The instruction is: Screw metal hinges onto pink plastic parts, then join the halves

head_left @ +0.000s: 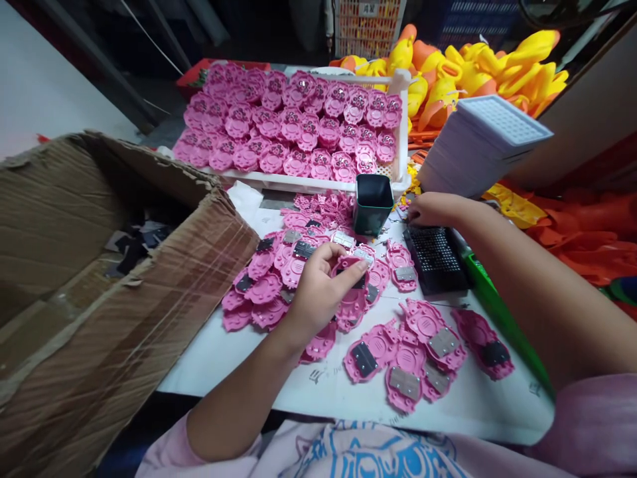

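Note:
My left hand pinches a pink plastic shell between thumb and fingers, above the white table. A dark rectangular piece on that shell is partly hidden by the thumb. My right hand is closed at the far end of a black tray with rows of small holes; what its fingertips hold is hidden. Beyond the left hand lies a pile of pink shells, several bearing black or grey plates. Nearer my body rest more shells with such plates. A dark square cup stands between the hands, farther back.
At the back, a white crate holds rows of assembled pink pieces. An open cardboard box flanks the table on the left. To the right are a stack of white trays, a green tray edge and yellow-orange toys.

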The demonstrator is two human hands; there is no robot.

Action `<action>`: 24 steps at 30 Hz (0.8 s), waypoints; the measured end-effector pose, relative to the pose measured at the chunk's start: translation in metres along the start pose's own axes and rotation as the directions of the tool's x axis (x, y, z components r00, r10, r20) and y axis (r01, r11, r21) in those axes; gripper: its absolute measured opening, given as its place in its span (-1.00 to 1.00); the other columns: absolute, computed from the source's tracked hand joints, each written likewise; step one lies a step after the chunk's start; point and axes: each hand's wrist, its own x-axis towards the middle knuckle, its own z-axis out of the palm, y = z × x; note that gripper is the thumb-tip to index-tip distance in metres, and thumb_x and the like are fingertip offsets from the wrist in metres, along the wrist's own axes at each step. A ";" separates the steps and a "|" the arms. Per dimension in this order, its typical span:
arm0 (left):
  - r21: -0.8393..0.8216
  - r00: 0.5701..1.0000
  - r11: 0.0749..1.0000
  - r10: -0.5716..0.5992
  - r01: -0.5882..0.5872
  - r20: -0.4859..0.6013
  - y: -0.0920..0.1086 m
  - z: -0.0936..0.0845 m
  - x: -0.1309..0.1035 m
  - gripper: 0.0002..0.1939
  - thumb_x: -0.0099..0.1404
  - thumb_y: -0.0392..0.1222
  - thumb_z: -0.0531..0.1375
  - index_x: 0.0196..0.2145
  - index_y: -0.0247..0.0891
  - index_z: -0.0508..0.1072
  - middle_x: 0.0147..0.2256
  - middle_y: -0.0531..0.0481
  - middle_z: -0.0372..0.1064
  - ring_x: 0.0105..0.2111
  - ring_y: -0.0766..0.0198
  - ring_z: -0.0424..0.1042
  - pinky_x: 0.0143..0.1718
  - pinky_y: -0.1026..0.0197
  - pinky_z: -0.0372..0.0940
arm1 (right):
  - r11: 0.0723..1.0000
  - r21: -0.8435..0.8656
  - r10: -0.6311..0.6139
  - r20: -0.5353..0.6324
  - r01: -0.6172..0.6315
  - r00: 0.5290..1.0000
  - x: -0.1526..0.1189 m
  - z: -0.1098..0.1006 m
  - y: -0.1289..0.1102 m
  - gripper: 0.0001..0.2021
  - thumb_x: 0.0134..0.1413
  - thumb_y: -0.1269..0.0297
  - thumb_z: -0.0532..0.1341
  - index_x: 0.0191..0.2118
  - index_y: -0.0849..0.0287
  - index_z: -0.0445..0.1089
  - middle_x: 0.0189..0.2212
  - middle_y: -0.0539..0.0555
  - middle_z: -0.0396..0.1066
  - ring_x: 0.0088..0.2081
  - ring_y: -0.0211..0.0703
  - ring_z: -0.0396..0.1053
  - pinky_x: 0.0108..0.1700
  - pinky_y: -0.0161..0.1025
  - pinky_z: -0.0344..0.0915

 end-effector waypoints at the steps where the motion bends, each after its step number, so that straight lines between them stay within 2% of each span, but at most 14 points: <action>1: -0.041 1.000 0.999 -0.009 0.009 -0.002 -0.001 0.000 0.001 -0.73 0.08 -0.13 0.32 -0.43 -0.25 0.28 -0.48 0.15 0.23 -0.47 0.44 0.23 -0.38 0.36 0.17 | 1.000 -0.002 0.013 -0.002 -0.013 1.000 0.000 0.000 -0.002 -0.78 0.02 0.33 0.16 -0.30 0.29 0.53 -0.40 0.20 0.48 -0.42 -0.16 0.32 -0.38 -0.25 0.09; 6: -0.172 0.996 0.982 -0.086 0.081 -0.021 0.001 0.002 0.001 -0.72 0.04 -0.15 0.34 -0.29 -0.28 0.44 -0.36 0.04 0.39 -0.35 0.38 0.34 -0.26 0.33 0.22 | 0.993 0.040 0.111 -0.040 -0.110 0.993 0.002 -0.004 -0.008 -0.81 -0.12 0.35 0.22 -0.37 0.33 0.53 -0.45 0.23 0.47 -0.43 -0.09 0.34 -0.42 -0.22 0.08; 10: -0.198 0.991 0.973 -0.129 0.120 -0.030 0.004 0.002 0.002 -0.68 0.02 -0.12 0.34 -0.27 -0.31 0.48 -0.39 0.01 0.41 -0.36 0.34 0.36 -0.27 0.29 0.21 | 0.970 0.159 0.205 -0.129 -0.184 0.970 -0.008 -0.015 -0.003 -0.87 -0.20 0.33 0.27 -0.48 0.29 0.50 -0.55 0.17 0.42 -0.46 -0.09 0.33 -0.44 -0.22 0.09; 13: -0.219 0.987 0.972 -0.115 0.088 -0.116 0.004 0.003 0.003 -0.78 0.01 -0.14 0.34 -0.39 -0.29 0.46 -0.44 0.07 0.38 -0.37 0.37 0.33 -0.25 0.31 0.21 | 0.939 0.301 0.244 -0.245 -0.166 0.938 -0.033 -0.020 0.000 -0.87 -0.11 0.30 0.22 -0.43 0.23 0.47 -0.51 0.11 0.42 -0.43 -0.14 0.33 -0.42 -0.24 0.13; 15: -0.241 0.976 0.968 -0.121 0.075 -0.183 0.005 0.004 0.002 -0.82 0.01 -0.19 0.33 -0.45 -0.28 0.43 -0.45 0.11 0.35 -0.38 0.41 0.31 -0.27 0.37 0.20 | 0.905 0.408 0.260 -0.296 -0.125 0.919 -0.058 -0.016 -0.008 -0.85 -0.02 0.28 0.16 -0.37 0.20 0.45 -0.46 0.08 0.43 -0.42 -0.20 0.33 -0.41 -0.27 0.18; 17: -0.307 0.968 0.941 -0.198 0.144 -0.152 0.007 0.004 -0.001 -0.83 -0.01 -0.24 0.32 -0.44 -0.28 0.41 -0.46 0.13 0.34 -0.40 0.44 0.32 -0.33 0.40 0.21 | 0.832 0.554 0.248 -0.310 -0.038 0.918 -0.085 -0.006 -0.024 -0.85 0.02 0.25 0.14 -0.35 0.17 0.42 -0.46 0.04 0.43 -0.45 -0.26 0.32 -0.44 -0.31 0.21; 19: -0.385 0.955 0.884 -0.295 0.264 -0.023 0.010 0.004 -0.006 -0.77 -0.04 -0.29 0.30 -0.36 -0.27 0.41 -0.47 0.13 0.34 -0.47 0.43 0.33 -0.43 0.40 0.22 | 0.469 0.860 0.210 -0.332 0.203 0.920 -0.111 0.007 -0.048 -0.89 -0.10 0.26 0.24 -0.42 0.18 0.39 -0.49 0.04 0.40 -0.47 -0.26 0.29 -0.43 -0.30 0.23; 21: -0.414 0.935 0.840 -0.340 0.351 0.104 0.014 0.005 -0.011 -0.66 -0.07 -0.34 0.29 -0.25 -0.28 0.42 -0.53 0.13 0.33 -0.57 0.44 0.30 -0.54 0.41 0.20 | 0.173 0.938 0.193 -0.331 0.300 0.924 -0.134 0.020 -0.073 -0.87 -0.15 0.25 0.30 -0.45 0.18 0.38 -0.53 0.02 0.35 -0.51 -0.30 0.25 -0.46 -0.31 0.21; 22: -0.411 0.928 0.833 -0.342 0.371 0.145 0.015 0.005 -0.012 -0.61 -0.07 -0.35 0.29 -0.20 -0.30 0.42 -0.56 0.13 0.32 -0.60 0.45 0.29 -0.57 0.42 0.19 | 0.073 0.942 0.188 -0.337 0.329 0.923 -0.143 0.026 -0.085 -0.87 -0.13 0.26 0.31 -0.45 0.18 0.38 -0.52 0.02 0.34 -0.50 -0.31 0.24 -0.46 -0.33 0.20; 24: -0.407 0.928 0.834 -0.323 0.372 0.185 0.015 0.006 -0.014 -0.56 -0.06 -0.36 0.30 -0.15 -0.33 0.41 -0.56 0.11 0.34 -0.60 0.46 0.30 -0.56 0.43 0.21 | -0.067 0.922 0.190 -0.363 0.380 0.912 -0.157 0.037 -0.103 -0.89 -0.07 0.28 0.31 -0.42 0.17 0.40 -0.46 0.02 0.35 -0.44 -0.32 0.25 -0.42 -0.35 0.21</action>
